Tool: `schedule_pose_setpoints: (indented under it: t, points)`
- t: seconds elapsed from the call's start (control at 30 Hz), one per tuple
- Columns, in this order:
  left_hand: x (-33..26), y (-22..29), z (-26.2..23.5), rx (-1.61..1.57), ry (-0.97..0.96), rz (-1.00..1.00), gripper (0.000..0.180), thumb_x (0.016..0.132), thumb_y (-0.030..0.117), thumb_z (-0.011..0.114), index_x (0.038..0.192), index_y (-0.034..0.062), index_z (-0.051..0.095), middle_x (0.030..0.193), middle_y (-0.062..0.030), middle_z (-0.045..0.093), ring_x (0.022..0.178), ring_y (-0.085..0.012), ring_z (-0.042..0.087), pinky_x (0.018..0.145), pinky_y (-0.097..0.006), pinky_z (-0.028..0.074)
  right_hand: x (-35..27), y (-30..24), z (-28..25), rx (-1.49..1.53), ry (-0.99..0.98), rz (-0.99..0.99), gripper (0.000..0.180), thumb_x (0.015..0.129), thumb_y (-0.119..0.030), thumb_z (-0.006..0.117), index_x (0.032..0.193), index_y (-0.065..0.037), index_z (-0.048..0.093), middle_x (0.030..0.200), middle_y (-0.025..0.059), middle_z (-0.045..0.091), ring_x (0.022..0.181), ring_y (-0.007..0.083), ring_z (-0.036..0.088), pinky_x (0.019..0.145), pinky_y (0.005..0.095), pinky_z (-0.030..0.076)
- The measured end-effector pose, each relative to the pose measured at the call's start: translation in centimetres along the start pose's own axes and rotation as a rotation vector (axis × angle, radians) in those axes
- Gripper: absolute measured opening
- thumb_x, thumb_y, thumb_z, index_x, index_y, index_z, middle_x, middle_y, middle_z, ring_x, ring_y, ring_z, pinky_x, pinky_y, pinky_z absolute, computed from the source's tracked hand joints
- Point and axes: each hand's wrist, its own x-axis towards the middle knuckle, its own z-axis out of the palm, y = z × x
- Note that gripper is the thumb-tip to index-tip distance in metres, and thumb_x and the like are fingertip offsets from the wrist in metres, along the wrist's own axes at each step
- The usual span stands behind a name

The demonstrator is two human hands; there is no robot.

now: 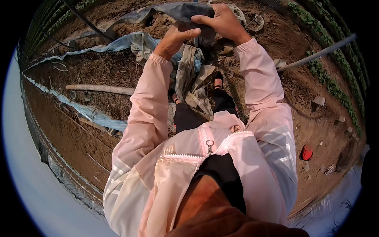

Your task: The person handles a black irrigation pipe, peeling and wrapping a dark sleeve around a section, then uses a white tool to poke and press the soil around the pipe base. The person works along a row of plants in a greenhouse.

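A long strip of dark grey plastic sheet [179, 12] stretches between my hands and away to the left. My right hand [226, 23] grips it, thumb pressed on top and the other fingers mostly behind it. Just below and to the left, my left hand [172, 40] is closed at the sheet's lower edge with its thumb pointing right; its remaining fingers are hidden. Under both hands, crumpled beige and grey sheeting [188, 71] hangs down near my feet. Blue plastic sheeting [114, 44] runs from this heap toward the far left.
A wooden pole [100, 88] lies on dry plant stalks to the left. On the right, a grey pole [318, 53] slants over the soil near green plant rows [333, 85]. A red object [306, 153] lies on the ground at right. More blue sheeting [92, 112] edges the bed.
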Motion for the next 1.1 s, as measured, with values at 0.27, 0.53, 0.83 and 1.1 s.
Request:
schedule_pose_setpoints:
  t: [0.27,0.53,0.83,1.1]
  points:
    - [2.1,-2.7,5.1,0.284,0.205,-0.121,0.056,0.095,0.039,0.071,0.136,0.0041,0.058,0.119,-0.0051,0.069,0.104,-0.0134,0.064,0.092,-0.030,0.051,0.0,2.3,-4.5,-0.804,0.245,-0.465,0.041,0.090,-0.043,0.068,0.115,-0.010,0.071,0.116,0.0117,0.067,0.102,0.0306,0.065,0.081,0.0396,0.050]
    - [4.1,1.0,8.7,-0.211,-0.052,0.048,0.070,0.104,0.030,0.055,0.159,0.0042,0.019,0.119,-0.0174,0.070,0.119,-0.0283,0.064,0.105,-0.042,0.048,-9.3,13.3,-10.2,-0.290,-0.118,0.294,0.091,0.078,-0.017,0.083,0.155,-0.018,0.036,0.155,0.0128,0.044,0.142,0.0313,0.042,0.117,0.0470,0.037]
    - [0.3,11.1,8.2,-0.281,0.059,0.261,0.072,0.104,0.027,0.054,0.157,-0.0043,0.017,0.106,-0.0221,0.071,0.114,-0.0358,0.065,0.107,-0.051,0.046,-10.9,20.7,-4.6,-0.318,-0.143,0.354,0.097,0.067,-0.013,0.090,0.150,-0.022,0.041,0.146,0.0151,0.053,0.135,0.0359,0.050,0.110,0.0474,0.044]
    - [-2.9,19.3,4.9,-0.235,0.043,0.450,0.074,0.104,0.022,0.050,0.158,-0.0045,0.007,0.101,-0.0168,0.070,0.108,-0.0328,0.062,0.116,-0.051,0.026,-7.4,17.2,-4.6,-0.411,-0.179,0.078,0.069,0.063,-0.019,0.091,0.125,-0.011,0.061,0.121,0.0135,0.067,0.114,0.0377,0.062,0.099,0.0472,0.048]
